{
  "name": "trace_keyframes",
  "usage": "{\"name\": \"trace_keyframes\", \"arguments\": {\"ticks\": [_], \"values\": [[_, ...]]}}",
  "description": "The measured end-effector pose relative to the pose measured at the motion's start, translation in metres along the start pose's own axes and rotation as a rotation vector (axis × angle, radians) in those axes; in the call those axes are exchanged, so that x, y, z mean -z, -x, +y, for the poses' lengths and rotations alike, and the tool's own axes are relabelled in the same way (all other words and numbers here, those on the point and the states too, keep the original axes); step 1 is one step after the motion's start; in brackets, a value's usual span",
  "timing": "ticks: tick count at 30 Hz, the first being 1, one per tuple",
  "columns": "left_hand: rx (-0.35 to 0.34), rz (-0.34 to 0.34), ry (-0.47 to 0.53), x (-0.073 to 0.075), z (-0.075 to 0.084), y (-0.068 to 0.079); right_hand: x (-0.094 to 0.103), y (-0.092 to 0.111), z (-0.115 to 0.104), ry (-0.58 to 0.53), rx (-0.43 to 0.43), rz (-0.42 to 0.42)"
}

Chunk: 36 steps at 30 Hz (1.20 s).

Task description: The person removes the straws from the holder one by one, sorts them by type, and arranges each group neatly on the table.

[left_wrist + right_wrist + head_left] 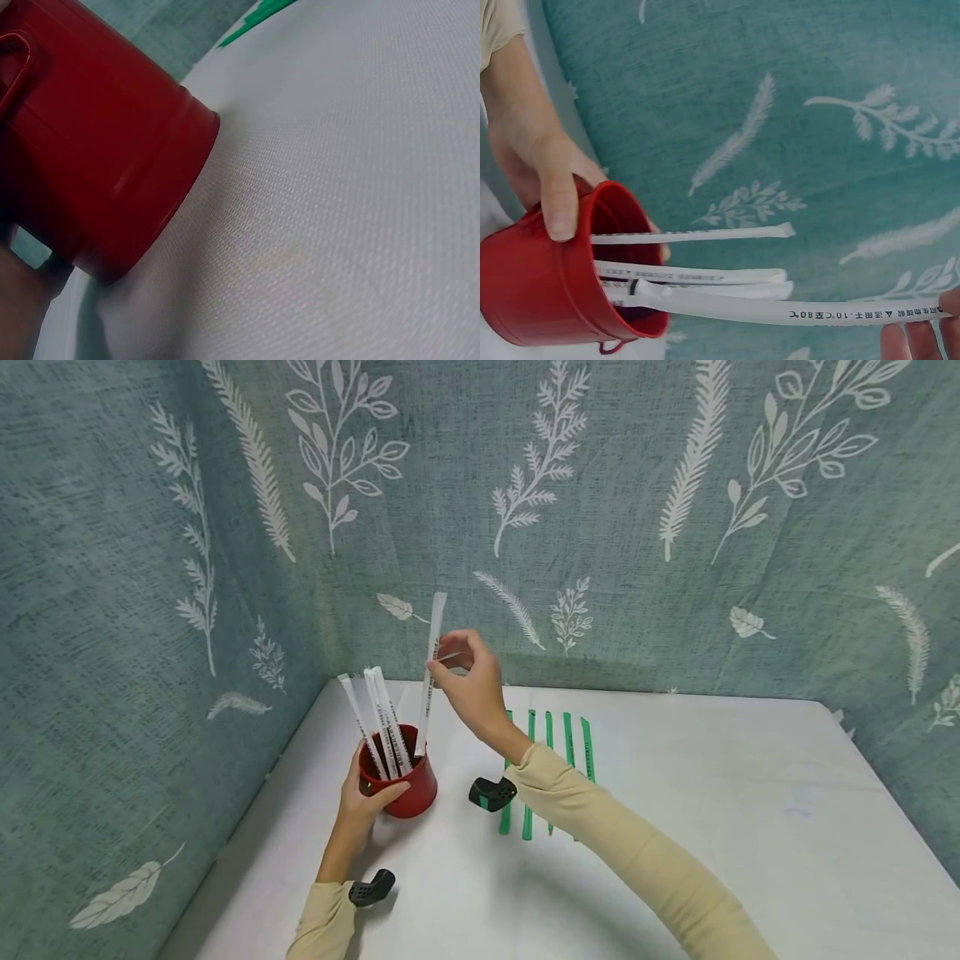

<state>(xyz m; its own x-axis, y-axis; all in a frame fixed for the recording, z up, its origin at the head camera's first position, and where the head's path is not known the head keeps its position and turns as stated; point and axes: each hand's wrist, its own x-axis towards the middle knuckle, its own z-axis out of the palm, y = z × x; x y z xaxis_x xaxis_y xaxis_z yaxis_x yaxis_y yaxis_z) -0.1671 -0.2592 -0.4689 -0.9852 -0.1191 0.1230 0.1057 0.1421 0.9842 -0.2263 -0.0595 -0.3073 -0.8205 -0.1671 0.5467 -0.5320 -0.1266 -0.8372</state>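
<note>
Below the right hand (474, 689), the tip of its pinched white straw (427, 702) hung at the mouth of a red bucket (414, 793) (other straws (384, 727) leaned inside), which the left hand (362, 806) gripped; green strips (528, 822) lay right of that grip.
</note>
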Motion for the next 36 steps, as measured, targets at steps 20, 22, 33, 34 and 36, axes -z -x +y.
{"name": "trace_keyframes", "arguments": {"ticks": [20,22,33,34,36], "values": [[-0.023,-0.011,0.029,0.001,-0.003,-0.001,0.044,-0.001,-0.007,0.070,-0.016,0.009],[-0.023,-0.010,0.025,0.001,-0.002,0.000,0.048,0.000,-0.007,0.080,-0.019,0.019],[-0.034,-0.014,0.020,0.001,-0.002,0.000,0.069,0.000,0.002,0.119,-0.034,0.057],[-0.031,-0.013,0.018,0.001,-0.002,-0.001,0.071,0.001,0.003,0.117,-0.035,0.057],[-0.028,-0.012,0.016,0.001,-0.002,-0.001,0.076,0.000,0.013,0.127,-0.033,0.066]]}}
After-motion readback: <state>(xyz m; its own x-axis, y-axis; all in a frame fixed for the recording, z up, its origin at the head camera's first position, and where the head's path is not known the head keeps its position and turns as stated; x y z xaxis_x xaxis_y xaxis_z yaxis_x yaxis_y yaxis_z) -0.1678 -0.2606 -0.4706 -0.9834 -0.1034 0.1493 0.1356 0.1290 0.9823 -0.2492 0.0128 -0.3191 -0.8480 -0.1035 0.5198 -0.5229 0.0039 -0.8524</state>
